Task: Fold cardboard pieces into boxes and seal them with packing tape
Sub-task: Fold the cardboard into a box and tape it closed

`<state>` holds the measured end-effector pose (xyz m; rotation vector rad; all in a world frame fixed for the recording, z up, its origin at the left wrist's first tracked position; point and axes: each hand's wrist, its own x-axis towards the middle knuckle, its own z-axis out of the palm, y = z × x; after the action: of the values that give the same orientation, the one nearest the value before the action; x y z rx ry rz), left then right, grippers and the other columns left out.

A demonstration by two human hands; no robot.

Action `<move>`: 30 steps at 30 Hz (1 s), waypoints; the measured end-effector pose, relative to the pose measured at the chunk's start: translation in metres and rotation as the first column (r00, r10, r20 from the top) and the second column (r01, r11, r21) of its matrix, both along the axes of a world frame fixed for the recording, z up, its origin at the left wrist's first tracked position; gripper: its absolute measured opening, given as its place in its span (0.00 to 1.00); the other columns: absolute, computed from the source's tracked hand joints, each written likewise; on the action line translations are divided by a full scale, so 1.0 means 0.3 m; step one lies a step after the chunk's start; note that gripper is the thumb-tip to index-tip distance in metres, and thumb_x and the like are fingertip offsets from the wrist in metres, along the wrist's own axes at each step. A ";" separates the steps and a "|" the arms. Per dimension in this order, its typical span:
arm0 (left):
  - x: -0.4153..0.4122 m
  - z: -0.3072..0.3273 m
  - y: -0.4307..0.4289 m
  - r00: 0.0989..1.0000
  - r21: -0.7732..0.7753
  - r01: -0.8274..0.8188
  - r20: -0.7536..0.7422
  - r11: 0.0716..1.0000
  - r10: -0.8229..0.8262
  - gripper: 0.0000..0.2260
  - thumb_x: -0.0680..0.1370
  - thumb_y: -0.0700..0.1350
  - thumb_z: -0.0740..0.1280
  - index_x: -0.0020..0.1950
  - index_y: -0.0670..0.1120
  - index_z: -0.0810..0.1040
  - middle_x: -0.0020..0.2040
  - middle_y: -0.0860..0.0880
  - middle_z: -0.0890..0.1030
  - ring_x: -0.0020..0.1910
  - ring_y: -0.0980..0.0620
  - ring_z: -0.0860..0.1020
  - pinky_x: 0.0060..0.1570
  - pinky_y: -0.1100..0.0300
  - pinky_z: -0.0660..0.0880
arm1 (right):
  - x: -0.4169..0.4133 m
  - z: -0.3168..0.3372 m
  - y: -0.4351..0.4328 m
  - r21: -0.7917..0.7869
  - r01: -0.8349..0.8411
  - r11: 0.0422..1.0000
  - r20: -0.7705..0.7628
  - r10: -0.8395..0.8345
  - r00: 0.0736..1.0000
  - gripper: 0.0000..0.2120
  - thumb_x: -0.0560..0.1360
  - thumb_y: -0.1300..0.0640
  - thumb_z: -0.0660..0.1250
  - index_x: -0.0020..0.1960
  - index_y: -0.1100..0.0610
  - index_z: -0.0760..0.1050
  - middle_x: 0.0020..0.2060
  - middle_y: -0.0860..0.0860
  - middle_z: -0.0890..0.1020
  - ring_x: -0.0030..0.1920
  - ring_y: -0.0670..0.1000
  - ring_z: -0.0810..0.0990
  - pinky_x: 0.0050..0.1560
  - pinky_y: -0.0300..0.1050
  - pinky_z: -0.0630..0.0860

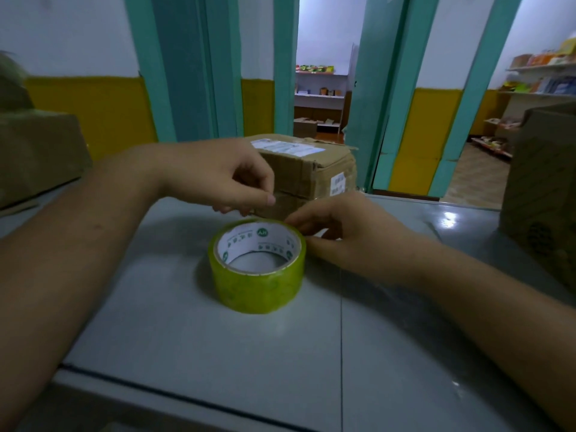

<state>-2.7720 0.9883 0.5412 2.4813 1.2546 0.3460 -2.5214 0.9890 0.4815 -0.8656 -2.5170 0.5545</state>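
Note:
A roll of yellow-green packing tape (pixel 258 269) lies flat on the grey table (pixel 187 338), its white core facing up. My right hand (pixel 339 235) rests beside the roll on the right, fingertips curled against its upper edge. My left hand (pixel 224 179) hovers just behind the roll with thumb and forefinger pinched together; whether a tape end is between them cannot be made out. Behind both hands stands a closed cardboard box (pixel 311 169) with a white label on top.
A brown cardboard box (pixel 37 151) sits at the table's left edge and a taller one (pixel 542 194) at the right. Beyond the table are teal door frames (pixel 386 88), an open doorway and shelves of goods (pixel 542 76).

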 end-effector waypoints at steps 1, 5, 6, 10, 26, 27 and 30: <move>-0.003 -0.004 0.005 1.000 -0.068 -0.005 0.008 0.998 0.005 0.05 0.81 0.46 0.72 0.47 0.48 0.85 0.37 0.47 0.84 0.33 0.50 0.81 0.37 0.52 0.80 | 0.004 -0.001 0.002 -0.011 -0.008 1.000 -0.024 0.008 1.000 0.13 0.80 0.60 0.70 0.62 0.48 0.82 0.54 0.40 0.85 0.54 0.35 0.82 0.54 0.31 0.79; -0.011 -0.014 0.006 0.995 -0.255 -0.011 -0.097 0.967 -0.014 0.16 0.75 0.55 0.77 0.62 0.59 0.83 0.55 0.55 0.85 0.54 0.52 0.85 0.56 0.43 0.83 | 0.010 -0.010 0.010 -0.041 -0.027 0.999 -0.092 0.023 0.995 0.07 0.79 0.59 0.72 0.56 0.52 0.84 0.49 0.43 0.86 0.51 0.39 0.84 0.53 0.35 0.81; -0.007 -0.018 0.003 0.991 -0.281 0.010 -0.126 0.960 -0.047 0.18 0.75 0.54 0.78 0.64 0.60 0.83 0.58 0.57 0.85 0.57 0.51 0.84 0.59 0.42 0.82 | 0.009 -0.013 0.008 -0.041 -0.028 0.999 -0.100 0.024 0.995 0.06 0.79 0.59 0.72 0.55 0.53 0.84 0.48 0.43 0.86 0.50 0.40 0.84 0.52 0.36 0.81; -0.005 -0.027 0.001 0.989 -0.368 0.114 -0.046 0.923 -0.141 0.13 0.81 0.42 0.73 0.65 0.51 0.84 0.59 0.50 0.87 0.59 0.46 0.85 0.62 0.38 0.80 | 0.005 -0.012 -0.001 -0.036 -0.045 0.998 -0.173 0.038 0.984 0.04 0.78 0.60 0.72 0.53 0.54 0.84 0.45 0.45 0.86 0.47 0.42 0.85 0.51 0.39 0.83; -0.150 0.001 0.005 0.938 -0.478 -0.343 -0.130 0.809 0.321 0.08 0.80 0.34 0.71 0.56 0.42 0.87 0.50 0.40 0.88 0.45 0.49 0.88 0.39 0.57 0.83 | 0.116 0.144 -0.035 -0.332 -0.169 0.928 -0.279 0.074 0.958 0.04 0.76 0.72 0.66 0.45 0.66 0.77 0.40 0.60 0.86 0.44 0.58 0.88 0.53 0.53 0.85; -0.154 -0.002 0.005 0.930 -0.479 -0.366 -0.152 0.798 0.336 0.08 0.80 0.34 0.71 0.56 0.41 0.87 0.49 0.40 0.88 0.44 0.50 0.87 0.38 0.57 0.83 | 0.114 0.143 -0.035 -0.327 -0.153 0.932 -0.256 0.069 0.964 0.04 0.77 0.71 0.66 0.46 0.65 0.77 0.40 0.59 0.86 0.44 0.58 0.88 0.53 0.52 0.85; -0.144 -0.010 0.009 0.937 -0.427 -0.348 -0.201 0.835 0.287 0.11 0.77 0.35 0.76 0.55 0.47 0.87 0.52 0.42 0.88 0.46 0.50 0.87 0.42 0.53 0.84 | 0.098 0.121 -0.029 -0.245 -0.061 0.968 -0.189 0.014 0.982 0.03 0.78 0.66 0.67 0.46 0.61 0.78 0.40 0.56 0.86 0.45 0.54 0.87 0.51 0.47 0.84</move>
<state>-2.8153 0.9910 0.5382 1.9178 1.5949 -0.0409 -2.4921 0.9803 0.5178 -0.8124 -2.3297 0.9367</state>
